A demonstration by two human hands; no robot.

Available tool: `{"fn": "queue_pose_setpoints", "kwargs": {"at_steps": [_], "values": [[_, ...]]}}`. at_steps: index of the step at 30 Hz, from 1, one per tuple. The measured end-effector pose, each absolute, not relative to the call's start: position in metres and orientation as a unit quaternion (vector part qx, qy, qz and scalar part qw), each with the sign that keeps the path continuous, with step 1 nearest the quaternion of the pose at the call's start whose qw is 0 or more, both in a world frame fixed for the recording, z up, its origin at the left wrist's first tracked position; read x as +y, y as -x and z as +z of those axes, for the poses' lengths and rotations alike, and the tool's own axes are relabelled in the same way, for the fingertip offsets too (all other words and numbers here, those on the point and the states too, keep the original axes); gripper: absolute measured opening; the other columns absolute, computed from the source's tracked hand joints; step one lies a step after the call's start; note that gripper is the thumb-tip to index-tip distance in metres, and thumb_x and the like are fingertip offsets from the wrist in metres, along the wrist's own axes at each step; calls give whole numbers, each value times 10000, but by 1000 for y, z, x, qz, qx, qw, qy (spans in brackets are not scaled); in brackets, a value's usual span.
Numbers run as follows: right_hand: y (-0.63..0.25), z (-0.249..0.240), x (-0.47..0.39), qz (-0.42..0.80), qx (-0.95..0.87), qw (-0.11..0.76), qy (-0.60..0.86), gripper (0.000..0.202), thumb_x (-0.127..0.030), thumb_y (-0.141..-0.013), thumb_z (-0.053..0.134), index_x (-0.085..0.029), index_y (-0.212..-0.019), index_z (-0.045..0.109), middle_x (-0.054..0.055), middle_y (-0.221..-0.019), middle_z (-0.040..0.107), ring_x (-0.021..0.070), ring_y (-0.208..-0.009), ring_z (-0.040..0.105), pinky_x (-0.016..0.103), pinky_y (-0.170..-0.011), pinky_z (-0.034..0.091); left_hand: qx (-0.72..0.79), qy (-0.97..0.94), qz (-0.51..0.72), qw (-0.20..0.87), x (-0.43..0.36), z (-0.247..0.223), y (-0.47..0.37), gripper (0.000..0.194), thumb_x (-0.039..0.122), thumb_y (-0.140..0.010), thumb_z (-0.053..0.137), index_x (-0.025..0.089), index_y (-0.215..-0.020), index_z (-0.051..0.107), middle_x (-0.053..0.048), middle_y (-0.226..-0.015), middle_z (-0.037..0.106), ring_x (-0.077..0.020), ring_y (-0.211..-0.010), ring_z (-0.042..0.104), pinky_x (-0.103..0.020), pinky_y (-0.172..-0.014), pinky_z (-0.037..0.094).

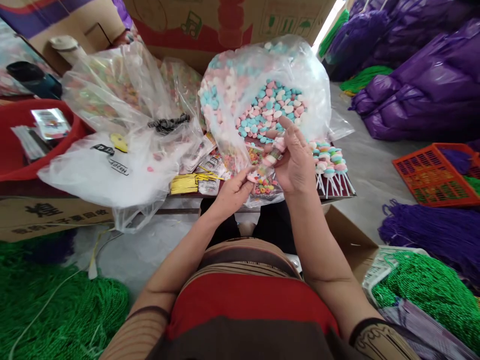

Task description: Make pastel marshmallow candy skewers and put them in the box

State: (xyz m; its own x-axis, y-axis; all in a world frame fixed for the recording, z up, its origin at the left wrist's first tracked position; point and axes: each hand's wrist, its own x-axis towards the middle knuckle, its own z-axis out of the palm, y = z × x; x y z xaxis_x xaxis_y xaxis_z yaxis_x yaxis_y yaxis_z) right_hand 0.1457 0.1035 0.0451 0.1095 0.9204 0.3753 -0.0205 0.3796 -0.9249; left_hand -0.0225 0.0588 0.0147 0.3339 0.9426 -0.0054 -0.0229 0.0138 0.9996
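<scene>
Pink, sky-blue and white mix in the candy discs (262, 122) at upper centre; the candy stack (270, 159) below them shows pale pink. The candy rings (265, 188) near centre are red, orange, yellow and green. Bright yellow marks the ties (183, 184) left of centre. The bin (80, 120) at left is red, the crate (437, 176) at right orange, the bundles (423, 95) at upper right glossy purple, the strands (63, 305) at lower left vivid green. Dark stripes cross the tan sleeve (140, 327) at bottom left.

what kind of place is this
Probably a small workshop or packing room: an open clear bag of pink, blue and white pieces, decorated sticks grouped beside it, and a big heap of green cord.
</scene>
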Motion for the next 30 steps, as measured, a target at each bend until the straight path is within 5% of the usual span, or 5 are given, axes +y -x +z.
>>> {"fn": "queue_pose_setpoints", "kwargs": {"at_steps": [2, 8, 19, 30], "values": [[-147, 44, 102, 379, -527, 643, 407, 507, -714, -946, 511, -356, -1290, 611, 33, -1030, 722, 226, -944, 733, 396, -733, 642, 402, -534, 410, 621, 61, 13, 23, 344, 372, -878, 625, 193, -1165, 562, 76, -668, 610, -60, -459, 457, -210, -489, 349], [-140, 42, 95, 329, -499, 686, 414, 429, -672, -980, 481, -335, -1199, 630, 41, -1032, 702, 223, -950, 727, 395, -736, 635, 437, -596, 358, 571, 60, 22, 23, 196, 368, -911, 609, 199, -823, 565, 53, -615, 621, -87, -548, 571, -216, -581, 436], [-119, 19, 87, 71, -592, 639, 486, 530, -595, -1067, 177, -319, -1378, 506, 91, -1034, 626, 214, -893, 724, 382, -681, 611, 407, -550, 417, 598, 57, 19, 7, 107, 300, -949, 606, 195, -937, 587, 47, -687, 591, -82, -574, 504, -220, -585, 394], [-117, 23, 95, 192, -546, 660, 480, 468, -590, -1061, 267, -273, -1272, 540, 95, -1045, 649, 244, -930, 731, 434, -750, 623, 332, -417, 425, 732, 59, 22, 7, 190, 230, -780, 714, 185, -885, 563, 76, -634, 535, -42, -479, 387, -205, -476, 258]]}}
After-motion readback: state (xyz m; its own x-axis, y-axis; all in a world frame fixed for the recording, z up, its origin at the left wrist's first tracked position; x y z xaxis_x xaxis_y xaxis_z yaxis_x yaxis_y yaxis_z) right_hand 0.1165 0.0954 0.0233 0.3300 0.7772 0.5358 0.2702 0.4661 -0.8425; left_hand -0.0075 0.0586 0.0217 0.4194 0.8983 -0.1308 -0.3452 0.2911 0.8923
